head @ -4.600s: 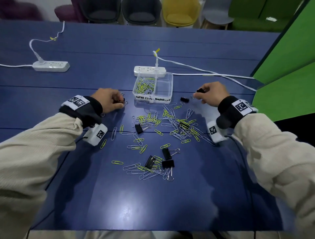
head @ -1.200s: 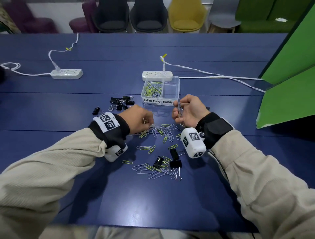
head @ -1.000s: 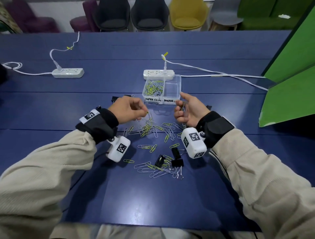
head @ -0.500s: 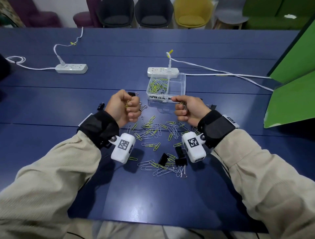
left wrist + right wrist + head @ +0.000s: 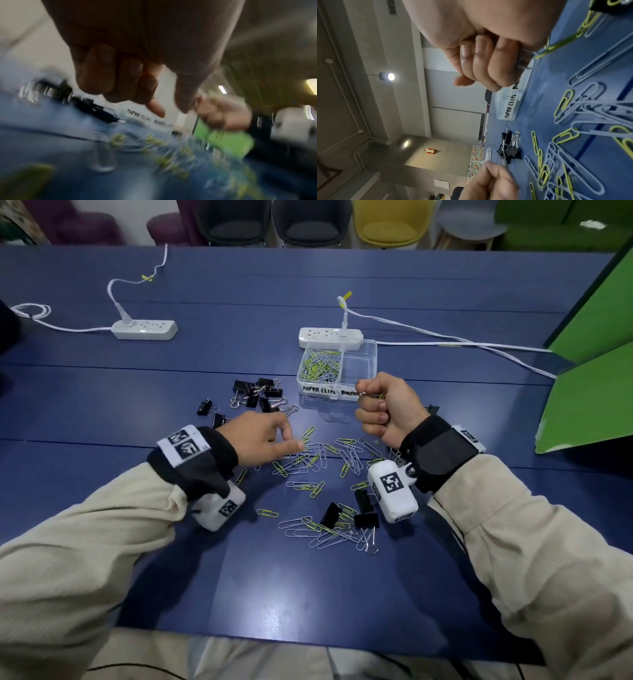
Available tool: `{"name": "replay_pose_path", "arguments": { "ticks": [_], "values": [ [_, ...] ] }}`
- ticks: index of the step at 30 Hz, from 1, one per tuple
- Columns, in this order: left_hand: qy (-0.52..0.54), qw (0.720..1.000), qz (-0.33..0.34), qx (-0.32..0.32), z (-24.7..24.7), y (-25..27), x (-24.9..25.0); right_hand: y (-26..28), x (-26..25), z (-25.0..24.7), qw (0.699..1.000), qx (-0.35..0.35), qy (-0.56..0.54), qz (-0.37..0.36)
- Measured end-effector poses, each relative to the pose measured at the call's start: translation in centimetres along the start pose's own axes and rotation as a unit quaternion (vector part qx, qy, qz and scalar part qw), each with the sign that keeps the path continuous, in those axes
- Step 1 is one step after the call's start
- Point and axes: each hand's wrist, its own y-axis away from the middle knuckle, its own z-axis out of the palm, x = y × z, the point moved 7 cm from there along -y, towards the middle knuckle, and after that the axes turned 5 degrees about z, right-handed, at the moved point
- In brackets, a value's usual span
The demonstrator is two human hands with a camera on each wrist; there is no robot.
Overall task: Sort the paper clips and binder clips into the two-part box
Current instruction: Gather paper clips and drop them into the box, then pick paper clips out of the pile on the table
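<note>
Your right hand (image 5: 388, 409) is curled into a fist around a bunch of paper clips (image 5: 524, 59); from the right wrist view, silver loops and one green clip stick out beside your little finger. That fist hovers just in front of the two-part box (image 5: 371, 361), covering part of the label on its right half. The box's left half, just beyond and to the left of your fist, is marked "PAPER CLIPS" and holds green and silver clips; the right half looks bare.

Your left hand (image 5: 263, 436) hangs low over the blue table (image 5: 308, 594), thumb and forefinger drawn close together with a small gap between them, the other fingers loosely curled. The left wrist view is badly blurred, so you cannot tell whether anything sits between those fingertips; nothing plainly shows there.

Just to the right of your left fingertips, and below your right fist, lies the loose scatter of paper clips (image 5: 322, 458), green and silver mixed. Nearer to you, beneath your right wrist, a few black binder clips (image 5: 342, 515) rest among more paper clips. Beyond your left hand, to the left of the box, sits a cluster of black binder clips (image 5: 258, 397), well apart from the box's right half. A white power strip (image 5: 330, 337) touches the box's far side.
</note>
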Motion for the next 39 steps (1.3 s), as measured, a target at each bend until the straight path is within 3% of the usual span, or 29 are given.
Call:
{"name": "replay_pose_path", "arguments": {
  "ticks": [2,5,16,20,26,33,39],
  "values": [
    [-0.125,0.99,0.043,-0.039,0.5,-0.1,0.9,0.0,0.1,0.1,1.0,-0.005,-0.002,-0.001],
    [-0.169,0.979,0.065,-0.094,1.5,-0.5,1.4,0.2,0.3,0.1,1.0,0.005,0.001,-0.002],
    [-0.228,0.962,0.113,-0.096,3.2,-1.6,2.8,-0.1,0.0,-0.3,1.0,0.027,0.012,0.002],
    [-0.165,0.977,0.103,-0.084,2.0,-2.2,2.2,-1.0,-1.5,-0.4,0.997,0.075,-0.01,0.005],
    [-0.03,0.997,0.062,0.03,-3.8,-4.6,1.3,-5.1,-5.9,1.1,0.987,0.109,-0.115,-0.042],
    [0.132,0.98,-0.016,0.151,-7.6,-11.1,-0.8,-11.0,-7.2,3.0,0.986,0.128,-0.1,-0.037],
    [0.086,0.986,-0.089,0.112,-6.3,-14.8,-0.7,-12.9,-6.8,2.1,0.989,0.097,-0.104,-0.048]
  ]
}}
